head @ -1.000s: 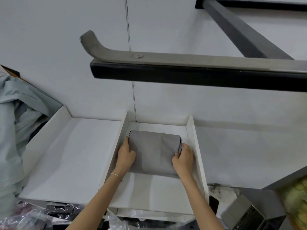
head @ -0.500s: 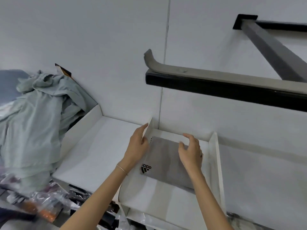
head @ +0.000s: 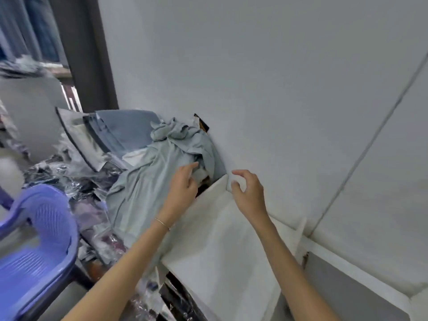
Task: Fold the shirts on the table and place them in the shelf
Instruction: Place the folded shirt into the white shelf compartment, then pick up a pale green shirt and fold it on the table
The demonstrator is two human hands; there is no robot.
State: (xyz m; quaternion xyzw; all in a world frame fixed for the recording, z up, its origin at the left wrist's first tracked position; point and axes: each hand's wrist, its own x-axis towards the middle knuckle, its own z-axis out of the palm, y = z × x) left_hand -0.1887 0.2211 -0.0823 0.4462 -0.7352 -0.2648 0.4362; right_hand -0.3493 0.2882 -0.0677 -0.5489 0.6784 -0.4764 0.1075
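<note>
A heap of pale green-grey shirts point(head: 148, 181) lies crumpled against the white wall, left of the white shelf tray point(head: 222, 246). My left hand point(head: 183, 184) reaches out over the heap's right edge with fingers extended, holding nothing. My right hand point(head: 247, 193) hovers above the tray's near-left wall, its fingers loosely curled and empty. The folded grey shirt is out of view to the right. Only the tray's wide left compartment shows.
A purple plastic basket point(head: 39, 251) sits at lower left. Folded grey and blue garments point(head: 115, 135) lean behind the heap, with crinkled clear plastic bags point(head: 76, 181) around them. A dark door frame point(head: 90, 54) stands at upper left.
Both hands let go of the folded grey shirt in the narrow shelf compartment and swung left toward the shirt heap. My view turned left, so the black wall bracket left the frame.
</note>
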